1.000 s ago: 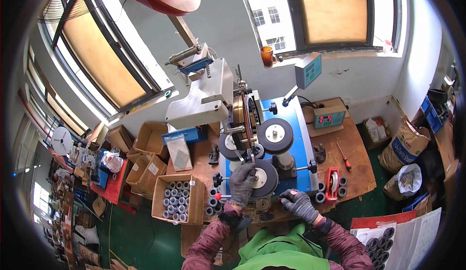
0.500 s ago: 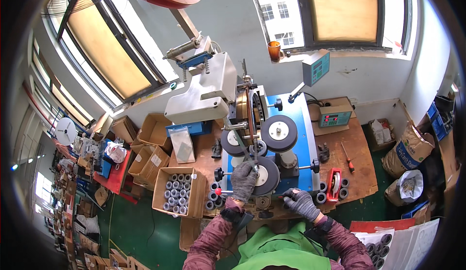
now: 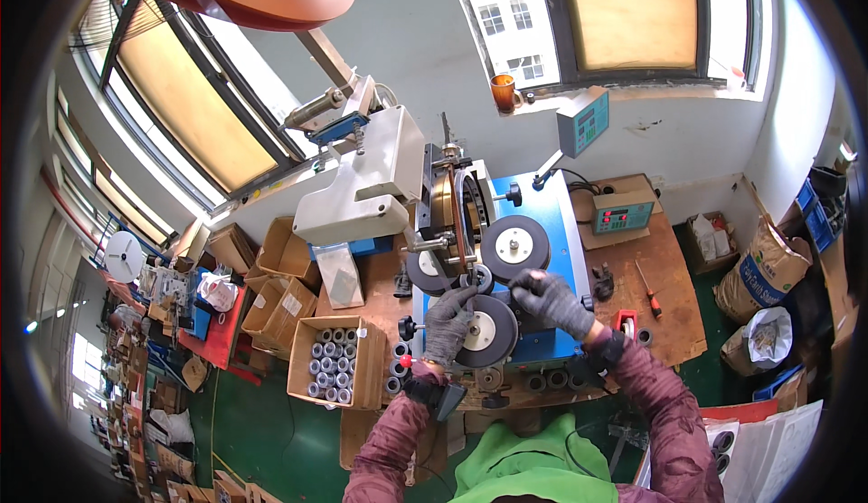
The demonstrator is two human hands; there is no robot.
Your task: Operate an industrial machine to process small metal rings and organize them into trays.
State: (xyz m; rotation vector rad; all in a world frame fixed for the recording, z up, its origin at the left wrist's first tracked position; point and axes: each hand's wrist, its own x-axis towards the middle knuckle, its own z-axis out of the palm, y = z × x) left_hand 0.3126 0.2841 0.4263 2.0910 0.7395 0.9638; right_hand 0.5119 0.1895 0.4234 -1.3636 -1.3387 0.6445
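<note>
A blue winding machine point(image 3: 562, 241) stands before me with black rubber rollers, one at the right point(image 3: 515, 245) and one in front point(image 3: 493, 345). Between the rollers sits a small grey ring core point(image 3: 482, 279), below an upright copper-coloured winding ring point(image 3: 442, 200). My left hand point(image 3: 448, 324), in a grey glove, is closed at the left edge of the front roller. Its fingertips pinch close to the core, and what they hold is too small to make out. My gloved right hand point(image 3: 553, 302) hovers over the machine, right of the core, with fingers curled; anything in them is hidden.
A carton point(image 3: 298, 372) of wrapped rings stands at the left. Several loose rings, a red tape dispenser point(image 3: 625, 322) and a screwdriver point(image 3: 649, 292) lie along the wooden table point(image 3: 674, 322). Behind are a control box point(image 3: 624, 216) and the machine's white arm point(image 3: 357, 209).
My right hand has risen from the table's front edge, moving forward over the machine near the core. My left hand stays by the front roller, its fingers slightly nearer the core. The view has shifted slightly.
</note>
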